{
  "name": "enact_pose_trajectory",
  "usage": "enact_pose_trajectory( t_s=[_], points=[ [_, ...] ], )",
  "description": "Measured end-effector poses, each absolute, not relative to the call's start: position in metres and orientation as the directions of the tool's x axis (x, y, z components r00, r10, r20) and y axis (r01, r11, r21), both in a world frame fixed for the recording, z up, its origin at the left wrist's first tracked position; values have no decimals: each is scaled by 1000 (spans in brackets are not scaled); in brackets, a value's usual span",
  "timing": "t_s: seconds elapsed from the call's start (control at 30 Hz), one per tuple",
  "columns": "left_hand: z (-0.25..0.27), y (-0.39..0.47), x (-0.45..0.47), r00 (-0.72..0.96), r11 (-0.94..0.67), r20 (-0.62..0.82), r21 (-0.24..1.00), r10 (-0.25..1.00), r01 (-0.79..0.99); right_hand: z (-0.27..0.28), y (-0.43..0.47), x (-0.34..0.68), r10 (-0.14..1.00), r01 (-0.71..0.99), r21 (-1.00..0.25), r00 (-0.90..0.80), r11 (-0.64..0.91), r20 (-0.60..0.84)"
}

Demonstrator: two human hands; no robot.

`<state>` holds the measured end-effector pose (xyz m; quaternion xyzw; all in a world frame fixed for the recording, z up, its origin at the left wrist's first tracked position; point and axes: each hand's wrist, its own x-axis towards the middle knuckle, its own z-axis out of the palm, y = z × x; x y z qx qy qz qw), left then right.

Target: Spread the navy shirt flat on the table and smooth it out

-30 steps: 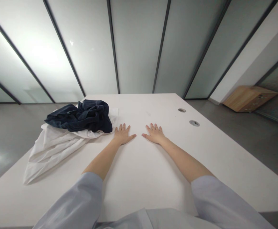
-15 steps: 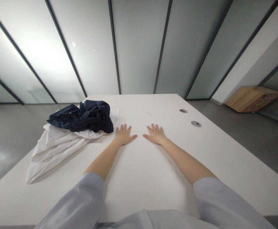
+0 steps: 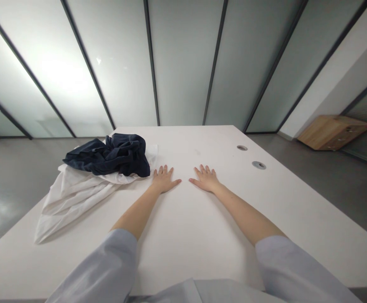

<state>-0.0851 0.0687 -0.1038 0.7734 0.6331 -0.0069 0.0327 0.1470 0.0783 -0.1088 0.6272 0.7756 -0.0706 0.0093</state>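
Note:
Both of my hands lie flat on a white table, palms down with the fingers spread. My left hand is beside the right end of a crumpled dark navy cloth, and nothing is in it. Beneath the navy cloth a white cloth spreads in folds toward the table's left edge; part of it is covered. My right hand rests a short way to the right of the left one, also holding nothing. What kind of garments the cloths are, I cannot tell.
Two round grommets are set in the table's right side. Beyond the far edge stands a frosted glass partition with dark frames. A wooden cabinet with drawers is on the grey floor at the right.

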Motion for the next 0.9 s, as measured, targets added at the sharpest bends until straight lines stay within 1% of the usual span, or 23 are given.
enact_pose_trajectory(
  t_s=[0.57, 0.9],
  points=[
    [-97, 65, -85, 216, -212, -64, 59, 974, 975, -105, 77, 147, 970, 973, -90, -219, 210, -102],
    [-97, 64, -83, 217, -216, -48, 24, 975, 976, -103, 76, 146, 968, 976, -76, -214, 205, -134]
  ],
)
